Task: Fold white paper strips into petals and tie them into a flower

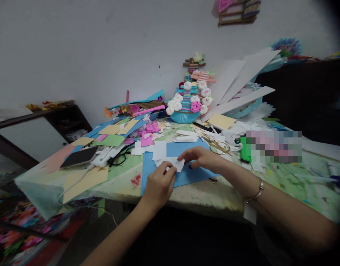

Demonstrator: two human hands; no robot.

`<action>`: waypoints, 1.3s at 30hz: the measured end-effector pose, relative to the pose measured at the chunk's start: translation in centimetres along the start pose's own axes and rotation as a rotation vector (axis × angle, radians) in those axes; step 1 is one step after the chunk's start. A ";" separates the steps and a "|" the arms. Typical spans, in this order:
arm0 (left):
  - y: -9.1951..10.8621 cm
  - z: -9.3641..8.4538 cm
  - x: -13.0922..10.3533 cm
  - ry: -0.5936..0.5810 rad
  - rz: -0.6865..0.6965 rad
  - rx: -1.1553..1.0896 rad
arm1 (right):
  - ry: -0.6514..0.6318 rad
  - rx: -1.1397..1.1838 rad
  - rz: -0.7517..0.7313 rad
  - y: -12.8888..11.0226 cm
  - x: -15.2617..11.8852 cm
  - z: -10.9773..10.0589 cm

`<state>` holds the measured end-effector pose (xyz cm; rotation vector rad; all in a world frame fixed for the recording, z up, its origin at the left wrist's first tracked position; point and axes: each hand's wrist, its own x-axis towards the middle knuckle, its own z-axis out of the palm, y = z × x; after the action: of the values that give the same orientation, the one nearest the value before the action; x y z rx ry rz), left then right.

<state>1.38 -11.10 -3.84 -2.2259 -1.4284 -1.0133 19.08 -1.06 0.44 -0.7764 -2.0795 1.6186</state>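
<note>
White paper (180,166), left grip (161,183) pinching, right grip (202,159) curved.

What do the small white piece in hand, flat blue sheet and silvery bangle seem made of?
Small white piece: probably matte paper; thin, crisp edges. Flat blue sheet: matte paper or card, perhaps; straight edges. Silvery bangle: likely polished metal; bright highlights.

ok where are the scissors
The gold scissors lie right of centre in the head view, just beyond the right hand, left of the green object.
</note>
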 end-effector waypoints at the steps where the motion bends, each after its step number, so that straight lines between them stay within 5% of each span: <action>1: -0.1 -0.1 -0.1 0.007 -0.012 -0.077 | 0.067 -0.145 -0.050 0.1 0.1 0.1; 5: -0.7 -0.7 -0.3 -0.044 -0.069 -0.307 | 0.233 -0.613 -0.306 0.0 0.0 0.2; 12: -2.4 -1.8 -0.4 -0.218 -0.154 -0.426 | -0.127 -0.738 -0.504 -0.1 -0.6 -0.6; 21: -2.0 -2.3 -0.1 -0.378 0.025 -0.472 | -0.253 -0.733 -0.503 -0.3 -0.8 0.3; 29: -2.2 -2.6 0.7 -0.529 -0.053 -0.528 | -0.342 -0.679 -0.457 -0.3 -0.8 0.8; 39: -2.5 -2.2 0.8 -0.544 -0.113 -0.564 | -0.365 -0.586 -0.419 0.2 -0.4 0.9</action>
<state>-1.50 -10.69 -2.00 -3.0389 -1.6431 -0.9777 18.84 -1.98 0.02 -0.1695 -2.7953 0.9797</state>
